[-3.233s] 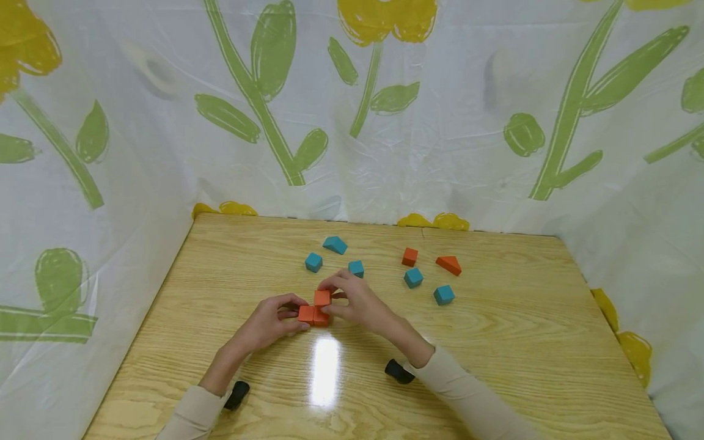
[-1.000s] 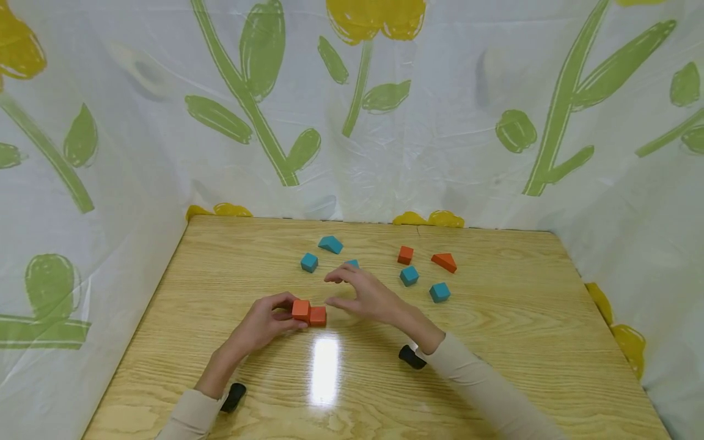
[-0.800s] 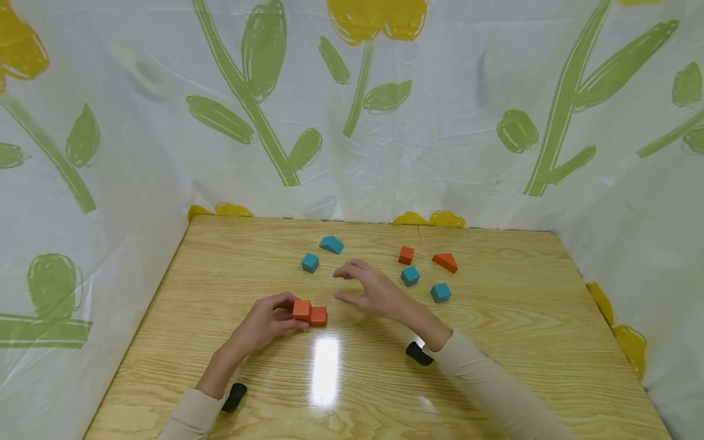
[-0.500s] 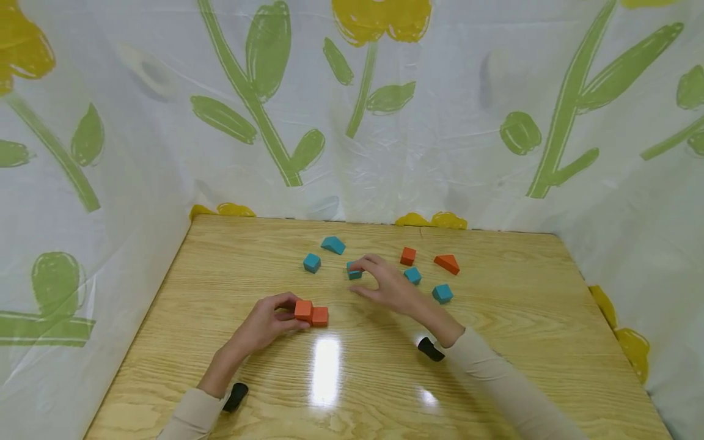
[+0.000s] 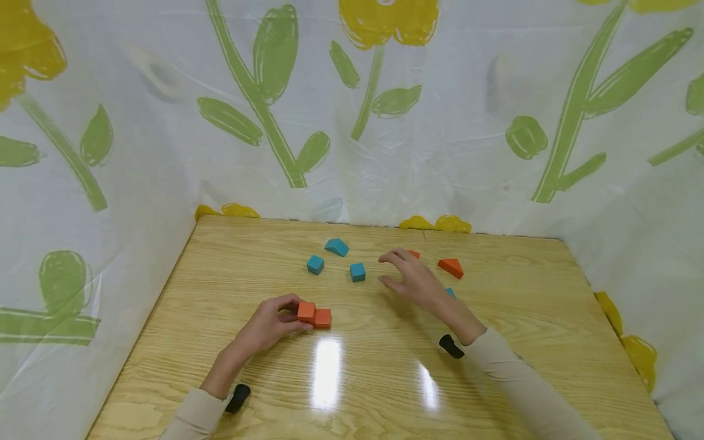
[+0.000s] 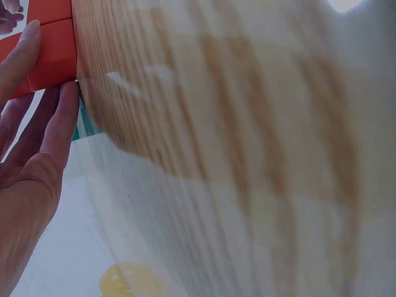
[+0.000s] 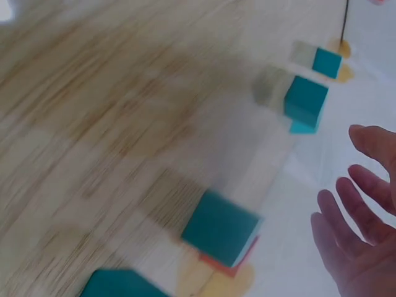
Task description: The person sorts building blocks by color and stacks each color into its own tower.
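Observation:
My left hand [image 5: 269, 321] holds a small pile of red cubes between thumb and fingers. One red cube [image 5: 306, 311] sits on the left cube of a touching pair, and the right cube [image 5: 322, 318] lies against it. In the left wrist view the thumb and fingers press on opposite sides of the red cubes [image 6: 54, 59]. My right hand [image 5: 412, 280] hovers over the table to the right, fingers spread and holding nothing. It partly covers a red cube [image 5: 415, 254] and a blue cube [image 5: 450, 292]. Below it in the right wrist view is a blue cube [image 7: 221, 228].
Two blue cubes, one on the left [image 5: 315, 264] and one nearer the middle [image 5: 357, 272], lie behind the pile. A blue triangular block [image 5: 336, 247] lies farther back, a red triangular block [image 5: 451, 267] at right. White flowered cloth [image 5: 440, 153] borders the wooden table [image 5: 247, 244].
My right hand held the upper red cube above the right cube earlier; now that cube rests on the left one. Empty, the right hand has moved right. My left hand stays at the pile.

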`<action>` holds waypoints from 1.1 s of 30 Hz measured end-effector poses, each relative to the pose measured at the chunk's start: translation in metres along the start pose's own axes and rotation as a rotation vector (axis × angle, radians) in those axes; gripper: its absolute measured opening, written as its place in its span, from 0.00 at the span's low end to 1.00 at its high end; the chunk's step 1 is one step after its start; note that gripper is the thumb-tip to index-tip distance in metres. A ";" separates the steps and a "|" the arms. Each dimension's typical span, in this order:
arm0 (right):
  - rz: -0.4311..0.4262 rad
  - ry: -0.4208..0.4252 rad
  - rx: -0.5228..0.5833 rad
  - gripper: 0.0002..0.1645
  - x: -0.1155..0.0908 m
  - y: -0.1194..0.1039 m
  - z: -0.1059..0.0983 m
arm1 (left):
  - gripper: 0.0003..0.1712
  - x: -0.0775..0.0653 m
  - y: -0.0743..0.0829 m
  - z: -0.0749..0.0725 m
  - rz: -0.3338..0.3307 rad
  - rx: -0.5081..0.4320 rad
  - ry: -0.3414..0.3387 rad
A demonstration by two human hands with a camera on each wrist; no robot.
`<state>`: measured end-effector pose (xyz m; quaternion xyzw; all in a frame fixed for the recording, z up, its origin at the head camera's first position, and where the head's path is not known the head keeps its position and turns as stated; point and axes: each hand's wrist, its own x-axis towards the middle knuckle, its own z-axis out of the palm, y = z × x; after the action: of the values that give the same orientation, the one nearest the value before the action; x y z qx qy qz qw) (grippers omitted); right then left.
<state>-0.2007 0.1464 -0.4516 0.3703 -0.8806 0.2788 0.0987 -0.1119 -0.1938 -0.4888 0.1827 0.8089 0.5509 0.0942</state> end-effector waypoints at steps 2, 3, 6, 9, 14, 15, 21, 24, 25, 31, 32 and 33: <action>0.014 0.003 -0.027 0.21 -0.002 0.006 -0.002 | 0.16 0.000 0.000 0.000 -0.005 -0.004 -0.002; 0.012 0.007 -0.026 0.21 -0.002 0.009 -0.003 | 0.16 0.000 0.000 -0.001 -0.007 -0.004 -0.002; 0.022 0.018 -0.038 0.20 -0.004 0.017 -0.006 | 0.16 -0.001 0.000 -0.001 -0.008 0.003 0.000; 0.034 0.030 -0.050 0.20 -0.006 0.024 -0.009 | 0.16 -0.001 0.001 -0.001 -0.007 -0.002 0.000; 0.078 0.025 -0.115 0.20 -0.008 0.036 -0.011 | 0.16 -0.001 0.000 0.000 -0.015 -0.030 -0.008; 0.087 0.023 -0.124 0.19 -0.008 0.038 -0.011 | 0.16 -0.001 0.000 0.000 -0.017 -0.033 -0.009; 0.139 0.003 -0.140 0.19 -0.009 0.047 -0.011 | 0.16 -0.001 0.001 0.000 -0.022 -0.011 -0.008; 0.166 -0.015 -0.121 0.20 -0.008 0.048 -0.012 | 0.16 -0.001 0.001 0.001 -0.019 -0.001 -0.007; 0.181 -0.026 -0.108 0.20 -0.008 0.048 -0.013 | 0.16 -0.001 0.001 0.001 -0.018 0.001 -0.007; 0.317 -0.119 -0.023 0.22 -0.002 0.052 -0.016 | 0.16 -0.001 0.001 0.000 -0.022 -0.009 -0.008; 0.333 -0.128 -0.011 0.22 -0.001 0.053 -0.016 | 0.16 -0.001 0.001 0.000 -0.022 -0.010 -0.007; 0.342 -0.133 0.000 0.22 0.000 0.053 -0.016 | 0.16 -0.001 0.000 -0.001 -0.023 -0.008 -0.005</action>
<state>-0.2386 0.1856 -0.4610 0.2327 -0.9354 0.2663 -0.0087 -0.1112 -0.1944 -0.4882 0.1747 0.8083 0.5527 0.1033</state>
